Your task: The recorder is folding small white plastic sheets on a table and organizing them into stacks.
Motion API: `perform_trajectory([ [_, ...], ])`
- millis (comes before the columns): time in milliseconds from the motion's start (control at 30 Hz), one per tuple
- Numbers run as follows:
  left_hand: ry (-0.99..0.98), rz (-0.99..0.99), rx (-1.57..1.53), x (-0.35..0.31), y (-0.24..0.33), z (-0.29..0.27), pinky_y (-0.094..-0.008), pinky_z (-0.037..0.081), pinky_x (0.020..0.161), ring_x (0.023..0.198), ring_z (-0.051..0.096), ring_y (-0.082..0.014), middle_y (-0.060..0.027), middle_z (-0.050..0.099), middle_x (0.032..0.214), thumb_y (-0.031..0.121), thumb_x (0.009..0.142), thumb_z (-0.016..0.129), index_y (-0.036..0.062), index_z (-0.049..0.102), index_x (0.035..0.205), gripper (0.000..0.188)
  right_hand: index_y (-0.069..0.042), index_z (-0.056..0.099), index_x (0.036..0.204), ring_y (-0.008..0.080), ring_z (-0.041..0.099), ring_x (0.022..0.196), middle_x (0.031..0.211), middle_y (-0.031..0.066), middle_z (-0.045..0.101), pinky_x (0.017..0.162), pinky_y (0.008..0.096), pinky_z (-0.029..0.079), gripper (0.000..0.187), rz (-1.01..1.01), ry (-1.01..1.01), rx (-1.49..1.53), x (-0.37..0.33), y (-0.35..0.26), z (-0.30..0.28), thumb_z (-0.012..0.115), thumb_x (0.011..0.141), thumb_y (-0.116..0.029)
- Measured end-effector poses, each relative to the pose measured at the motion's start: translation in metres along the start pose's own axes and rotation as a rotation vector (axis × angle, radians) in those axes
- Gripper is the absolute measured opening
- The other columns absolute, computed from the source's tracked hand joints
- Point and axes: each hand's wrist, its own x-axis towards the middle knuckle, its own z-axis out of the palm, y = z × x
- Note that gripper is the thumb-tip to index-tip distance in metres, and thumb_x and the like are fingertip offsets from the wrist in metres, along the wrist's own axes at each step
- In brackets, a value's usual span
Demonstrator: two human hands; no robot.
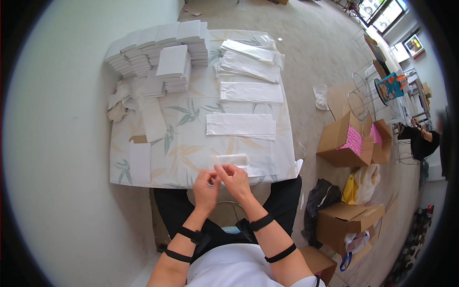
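Observation:
My left hand [206,190] and my right hand [234,181] meet at the table's near edge, fingers curled and fingertips close together. Some motion blur lies over the left fingers. Just beyond the right hand lies a clear plastic bag [263,165], with a small whitish translucent strip [232,160] by its left end. Whatever the fingertips pinch, if anything, is too small or hidden to name. Farther off on the right side are flat stacks of white plastic bags, the nearest stack [240,125] set apart from the stack [251,93] behind it.
Piles of white paper booklets or pads [173,62] fill the table's far left. Crumpled paper [122,100] and a white card [139,161] lie nearer. Leaf-patterned cloth [184,143] covers the table. Open cardboard boxes [330,143] stand on the floor to the right, where another person [423,143] sits.

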Motion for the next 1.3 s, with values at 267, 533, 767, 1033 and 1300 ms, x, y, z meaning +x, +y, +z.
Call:
perform_trajectory([
  [267,0.055,0.075,0.012,-0.004,-0.011,0.02,-0.0399,0.047,0.068,0.076,0.059,-0.0273,-0.0078,0.059,0.099,0.01,0.087,0.064,0.0091,0.068,0.101,0.015,0.001,0.067,0.077,0.0311,0.067,0.066,0.071,0.0177,0.068,0.065,0.0403,0.05,0.03,0.026,0.282,-0.126,0.014,0.031,-0.014,0.067,0.084,-0.027],
  [533,-0.016,0.029,0.275,0.01,-0.032,0.026,-0.0418,0.048,0.069,0.077,0.06,-0.0303,-0.0081,0.057,0.093,0.011,0.09,0.059,0.013,0.069,0.11,0.022,0.001,0.067,0.086,0.0301,0.068,0.063,0.069,0.0175,0.067,0.063,0.0406,0.052,0.023,0.026,0.357,-0.313,0.03,0.065,-0.011,0.064,0.085,-0.022],
  [767,-0.038,-0.011,0.3,0.014,-0.049,0.026,-0.0422,0.048,0.07,0.077,0.06,-0.0304,-0.0082,0.056,0.092,0.01,0.089,0.06,0.0146,0.068,0.113,0.026,-0.002,0.065,0.099,0.0428,0.066,0.082,0.084,0.0227,0.068,0.074,0.0493,0.051,0.03,0.054,0.319,-0.346,0.028,0.06,-0.013,0.063,0.084,-0.028],
  [1033,-0.1,-0.014,0.308,0.017,-0.045,0.023,-0.041,0.048,0.072,0.077,0.061,-0.0271,-0.007,0.056,0.09,0.008,0.084,0.064,0.0154,0.059,0.125,0.042,-0.006,0.066,0.099,0.0361,0.068,0.075,0.082,0.0161,0.07,0.07,0.0451,0.052,0.035,0.039,0.293,-0.39,0.023,0.058,-0.022,0.071,0.075,-0.032],
  [1300,-0.099,-0.032,0.336,0.018,-0.046,0.023,-0.0406,0.048,0.072,0.078,0.061,-0.0268,-0.0065,0.057,0.09,0.007,0.082,0.066,0.0134,0.053,0.131,0.051,-0.008,0.06,0.113,0.0333,0.065,0.081,0.089,0.0104,0.066,0.072,0.0454,0.051,0.041,0.074,0.357,-0.426,0.019,0.046,-0.022,0.072,0.075,-0.018],
])
